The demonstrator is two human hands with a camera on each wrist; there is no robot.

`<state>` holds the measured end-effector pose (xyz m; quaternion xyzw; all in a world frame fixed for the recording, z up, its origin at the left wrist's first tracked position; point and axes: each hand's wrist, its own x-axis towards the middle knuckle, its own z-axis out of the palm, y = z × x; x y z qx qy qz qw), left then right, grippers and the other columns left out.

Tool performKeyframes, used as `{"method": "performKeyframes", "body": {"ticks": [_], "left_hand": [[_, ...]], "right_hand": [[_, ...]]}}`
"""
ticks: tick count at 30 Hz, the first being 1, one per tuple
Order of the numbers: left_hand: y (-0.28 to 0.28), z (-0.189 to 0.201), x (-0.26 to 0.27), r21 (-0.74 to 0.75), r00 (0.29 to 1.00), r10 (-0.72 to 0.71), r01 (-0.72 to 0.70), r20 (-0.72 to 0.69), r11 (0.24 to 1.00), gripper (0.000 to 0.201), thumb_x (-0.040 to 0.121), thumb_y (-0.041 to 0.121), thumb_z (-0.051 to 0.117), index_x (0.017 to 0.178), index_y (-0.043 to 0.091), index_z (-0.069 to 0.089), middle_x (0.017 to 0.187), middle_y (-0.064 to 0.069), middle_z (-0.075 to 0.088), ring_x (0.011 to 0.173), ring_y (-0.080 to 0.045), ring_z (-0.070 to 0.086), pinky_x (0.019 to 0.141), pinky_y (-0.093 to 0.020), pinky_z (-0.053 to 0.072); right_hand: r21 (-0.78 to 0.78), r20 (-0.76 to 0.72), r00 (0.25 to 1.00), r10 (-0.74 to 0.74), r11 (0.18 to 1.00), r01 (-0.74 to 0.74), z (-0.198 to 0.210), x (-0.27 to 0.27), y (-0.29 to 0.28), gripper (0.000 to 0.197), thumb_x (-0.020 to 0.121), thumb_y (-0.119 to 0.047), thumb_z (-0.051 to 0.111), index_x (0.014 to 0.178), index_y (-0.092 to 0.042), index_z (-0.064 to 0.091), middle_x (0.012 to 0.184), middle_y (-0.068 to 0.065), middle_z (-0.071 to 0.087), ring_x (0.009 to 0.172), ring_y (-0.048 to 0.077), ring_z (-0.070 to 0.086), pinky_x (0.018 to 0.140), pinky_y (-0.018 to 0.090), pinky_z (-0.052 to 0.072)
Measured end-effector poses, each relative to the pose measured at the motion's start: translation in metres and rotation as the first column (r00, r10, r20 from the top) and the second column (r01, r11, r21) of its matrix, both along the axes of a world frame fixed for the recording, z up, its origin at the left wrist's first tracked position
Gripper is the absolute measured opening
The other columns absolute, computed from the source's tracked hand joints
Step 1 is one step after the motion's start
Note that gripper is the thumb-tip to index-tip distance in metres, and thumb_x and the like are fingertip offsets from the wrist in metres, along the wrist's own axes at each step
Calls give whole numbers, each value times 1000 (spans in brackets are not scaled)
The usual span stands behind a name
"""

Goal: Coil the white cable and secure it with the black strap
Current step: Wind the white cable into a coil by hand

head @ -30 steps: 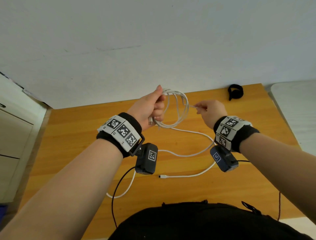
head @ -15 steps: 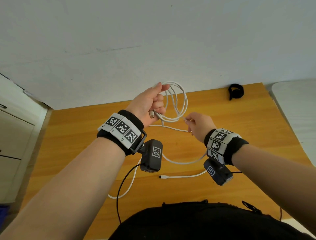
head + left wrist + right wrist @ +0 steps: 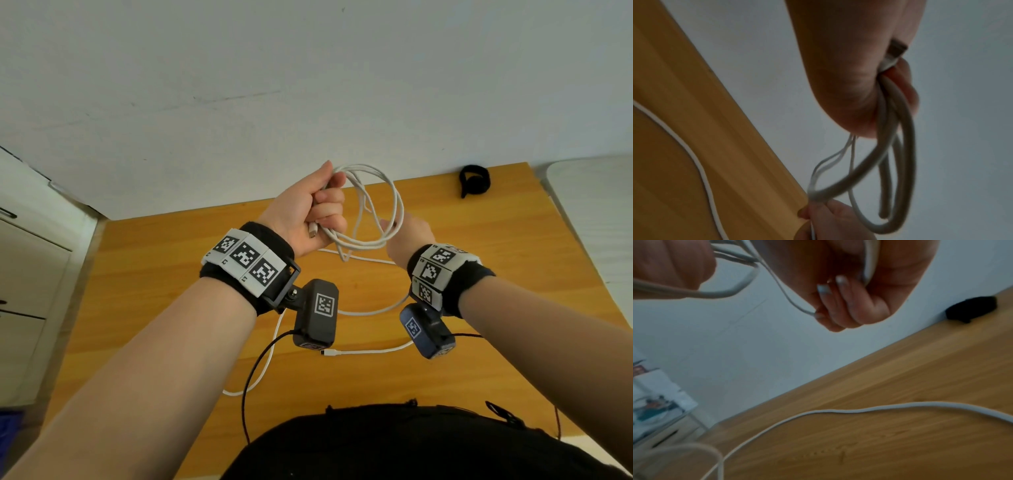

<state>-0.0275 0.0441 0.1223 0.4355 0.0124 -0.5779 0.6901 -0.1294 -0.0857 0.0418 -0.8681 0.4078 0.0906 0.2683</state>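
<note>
Gripping the white cable point(image 3: 376, 205) coils, the left hand point(image 3: 305, 212) — right hand point(image 3: 406, 236) pinching a strand — no readable writing.

Left hand point(image 3: 857, 81) grips several loops of the white cable point(image 3: 900, 162), plug end sticking up out of the fist. Right hand point(image 3: 830, 222) pinches the cable at bottom of frame. One strand trails across the wooden table point(image 3: 674, 129). Image is blurry.

Strap point(image 3: 474, 180) behind cable point(image 3: 368, 351) on table point(image 3: 164, 274)
</note>
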Motion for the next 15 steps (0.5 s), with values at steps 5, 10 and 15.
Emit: {"method": "performKeyframes", "body": {"ticks": [5,10,15], "left_hand": [[-2,-2,6,-49,993,117,-117,-7,992,37,97,40,41,88,12,61,45,7,33,30,-5,24,40,-15,24],[-5,-8,12,-95,969,244,-241,30,966,33,99,37,39,96,13,61,48,8,36,33,-5,24,43,-17,26],[-7,-12,18,-84,926,377,-375,18,923,19,98,28,43,99,15,56,53,7,38,34,-6,28,45,-19,32]], "right_hand": [[314,162,985,-51,949,-3,-1,-7,16,27,99,-20,34,87,-5,53,64,6,57,51,16,50,50,25,43],[478,127,992,24,874,-82,-5,-13,31,21,99,-16,39,112,-5,52,74,6,59,54,16,52,47,20,43],[661,55,991,-125,748,58,-8,-18,40,24,95,-2,45,119,-4,41,72,11,59,56,20,57,44,22,51]]}}
